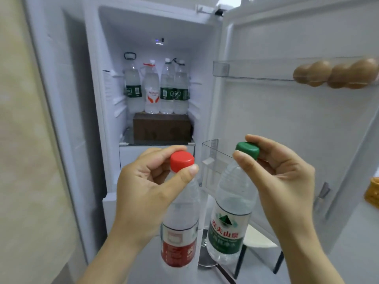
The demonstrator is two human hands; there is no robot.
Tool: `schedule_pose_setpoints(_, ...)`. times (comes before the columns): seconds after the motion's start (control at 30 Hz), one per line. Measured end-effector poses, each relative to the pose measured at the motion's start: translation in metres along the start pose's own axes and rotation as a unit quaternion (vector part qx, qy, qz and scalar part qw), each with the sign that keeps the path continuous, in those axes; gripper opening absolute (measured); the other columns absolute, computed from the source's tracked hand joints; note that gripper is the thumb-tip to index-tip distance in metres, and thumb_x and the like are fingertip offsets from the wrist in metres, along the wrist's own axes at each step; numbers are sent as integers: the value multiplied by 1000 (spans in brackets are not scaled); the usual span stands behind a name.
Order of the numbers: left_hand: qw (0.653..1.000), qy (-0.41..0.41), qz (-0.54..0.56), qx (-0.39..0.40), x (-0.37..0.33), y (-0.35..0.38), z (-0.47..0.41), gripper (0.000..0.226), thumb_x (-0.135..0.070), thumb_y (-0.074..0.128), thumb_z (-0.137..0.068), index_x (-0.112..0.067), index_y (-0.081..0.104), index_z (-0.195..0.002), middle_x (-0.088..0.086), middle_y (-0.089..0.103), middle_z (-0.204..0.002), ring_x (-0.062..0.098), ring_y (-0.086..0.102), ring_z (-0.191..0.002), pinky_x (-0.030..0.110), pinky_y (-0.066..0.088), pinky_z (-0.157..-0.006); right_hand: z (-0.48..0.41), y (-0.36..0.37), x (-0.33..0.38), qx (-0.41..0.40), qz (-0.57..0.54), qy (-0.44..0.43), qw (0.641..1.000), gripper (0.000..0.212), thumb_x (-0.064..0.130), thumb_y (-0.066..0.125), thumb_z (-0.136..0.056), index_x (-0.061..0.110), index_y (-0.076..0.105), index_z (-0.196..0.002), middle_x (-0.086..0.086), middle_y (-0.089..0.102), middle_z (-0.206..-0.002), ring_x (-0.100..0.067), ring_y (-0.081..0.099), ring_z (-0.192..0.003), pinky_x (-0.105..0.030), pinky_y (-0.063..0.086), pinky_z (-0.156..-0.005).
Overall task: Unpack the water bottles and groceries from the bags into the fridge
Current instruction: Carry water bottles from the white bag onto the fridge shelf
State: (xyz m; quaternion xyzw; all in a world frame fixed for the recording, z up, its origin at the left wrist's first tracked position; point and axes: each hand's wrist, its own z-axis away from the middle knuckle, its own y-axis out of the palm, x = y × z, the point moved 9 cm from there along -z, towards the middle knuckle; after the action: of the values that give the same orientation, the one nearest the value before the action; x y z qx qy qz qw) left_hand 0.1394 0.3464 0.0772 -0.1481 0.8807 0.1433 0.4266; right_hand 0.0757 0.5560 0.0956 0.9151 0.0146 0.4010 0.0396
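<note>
Both hands are raised before the open fridge [207, 19] — the left hand [151, 187] pinches the cap of the red-label bottle [180, 228], the right hand [274, 173] pinches the green-label bottle [229, 218] likewise. Both bottles hang upright, just apart. Beyond, four bottles [156, 87] crowd a brown box [162, 128] — eggs [336, 73] line the door shelf.

Head view, close — facing open fridge [207, 83]

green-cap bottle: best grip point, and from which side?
Probably the green cap, from above: the green-cap bottle hangs nearly upright below it, as the right hand pinches it. For a firmer hold, wrap the body above the label from the right; the red-cap bottle crowds its left.
</note>
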Motion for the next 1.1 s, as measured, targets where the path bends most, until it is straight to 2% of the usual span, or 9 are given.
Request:
schedule_pose_setpoints(0.1, 1000, 15, -25, 12, 6, -22, -26, 31, -31, 81, -62, -33, 75, -93, 0, 70, -89, 15, 68, -85, 22, 52, -78, -13, 35, -6, 6, 3, -11, 1000, 36, 29, 78, -66, 22, 72, -100, 7, 76, -88, -12, 73, -84, -23, 56, -80)
schedule_pose_setpoints(0.27, 999, 14, -44, 17, 20, -54, -65, 30, -24, 83, -65, -25, 75, -94, 2, 69, -87, 15, 68, -83, 21, 52, -78, -34, 83, -20, 14, -1, -14, 1000, 36, 31, 78, -65, 23, 72, -99, 8, 76, -87, -10, 73, -83, -24, 56, -80)
schedule_pose_setpoints(0.5, 999, 16, -47, -16, 42, -85, -115, 29, -25, 78, -63, -23, 75, -92, 4, 73, -89, 17, 69, -82, 19, 53, -78, -67, 133, -47, 30, -8, -18, 999, 33, 27, 79, -65, 25, 72, -97, 11, 76, -85, -8, 72, -82, -19, 55, -78)
schedule_pose_setpoints(0.73, 997, 22, -62, -38, 71, -87, -171, 25, -13, 79, -70, -20, 75, -94, 5, 73, -89, 15, 69, -81, 18, 53, -77, -116, 168, -85, 44, -30, -25, 998, 33, 32, 78, -65, 27, 72, -97, 12, 76, -85, -7, 72, -83, -22, 54, -80)
schedule_pose_setpoints(1.1, 993, 44, -74, -81, 114, -81, -253, 24, -15, 79, -70, -23, 75, -93, 2, 74, -90, 14, 70, -82, 18, 53, -76, -198, 211, -143, 63, -82, -35, 994, 31, 22, 80, -67, 21, 72, -97, 12, 76, -83, -3, 72, -77, -16, 55, -70)
